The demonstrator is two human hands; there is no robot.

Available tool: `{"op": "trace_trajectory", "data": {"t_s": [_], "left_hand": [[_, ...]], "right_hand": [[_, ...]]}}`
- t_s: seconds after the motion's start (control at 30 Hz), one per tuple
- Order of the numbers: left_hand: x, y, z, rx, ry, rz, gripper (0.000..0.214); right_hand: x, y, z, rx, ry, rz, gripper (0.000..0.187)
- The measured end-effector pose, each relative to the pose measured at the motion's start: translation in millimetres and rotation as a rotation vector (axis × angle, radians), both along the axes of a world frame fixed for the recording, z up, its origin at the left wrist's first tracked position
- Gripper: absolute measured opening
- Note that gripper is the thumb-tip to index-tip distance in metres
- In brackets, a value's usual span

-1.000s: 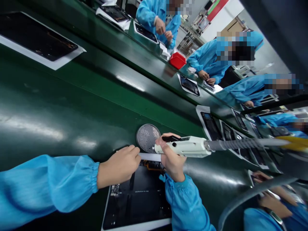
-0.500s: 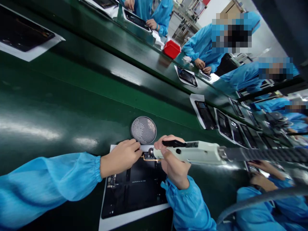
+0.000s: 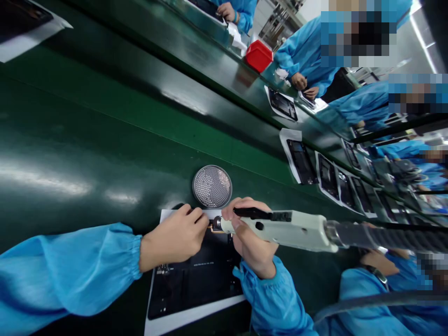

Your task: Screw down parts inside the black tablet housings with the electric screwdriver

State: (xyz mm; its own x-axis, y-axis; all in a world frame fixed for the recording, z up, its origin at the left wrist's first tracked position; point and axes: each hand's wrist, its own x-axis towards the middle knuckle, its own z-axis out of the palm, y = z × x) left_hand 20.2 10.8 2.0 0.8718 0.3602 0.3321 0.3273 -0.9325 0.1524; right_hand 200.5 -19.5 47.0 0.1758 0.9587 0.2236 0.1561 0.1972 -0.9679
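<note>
Two hands at paper's edge (image 3: 168,214), left hand (image 3: 174,243) curled, right hand (image 3: 254,240) gripping electric screwdriver (image 3: 290,229)

Just beyond the left hand (image 3: 175,240) fingertips, a round perforated metal disc (image 3: 212,186) blocks the way toward the top of the right hand (image 3: 250,235). A cream-white electric screwdriver (image 3: 290,228) and its ribbed dark hose (image 3: 385,238) bar any sideways pass from the right hand. Under both hands lies a black rectangular panel on white paper (image 3: 192,280). Past the left forearm, a glossy dark-green workbench (image 3: 105,140) gives wide room for a hand to pass.
</note>
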Motion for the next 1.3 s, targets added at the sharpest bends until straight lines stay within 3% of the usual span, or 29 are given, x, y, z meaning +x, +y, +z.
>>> {"op": "trace_trajectory", "data": {"t_s": [0.33,0.93,1.13,1.3], "left_hand": [[-3.4,-7.8,-2.1,-0.123,0.021,0.022,0.020],[-6.3,-3.9,-2.3,-0.116,-0.102,-0.015,0.025],[-6.9,-2.0,-0.9,-0.136,-0.114,0.005,0.025],[-6.4,-2.2,-3.3,-0.140,-0.108,0.004,0.023]], "right_hand": [[-1.8,0.7,-1.8,0.000,0.004,0.041,0.018],[-5.3,2.7,4.1,-0.004,0.066,0.120,0.021],[-1.3,28.5,20.1,0.136,0.126,-0.013,0.021],[-4.4,40.9,9.9,0.089,0.116,-0.103,0.019]]}}
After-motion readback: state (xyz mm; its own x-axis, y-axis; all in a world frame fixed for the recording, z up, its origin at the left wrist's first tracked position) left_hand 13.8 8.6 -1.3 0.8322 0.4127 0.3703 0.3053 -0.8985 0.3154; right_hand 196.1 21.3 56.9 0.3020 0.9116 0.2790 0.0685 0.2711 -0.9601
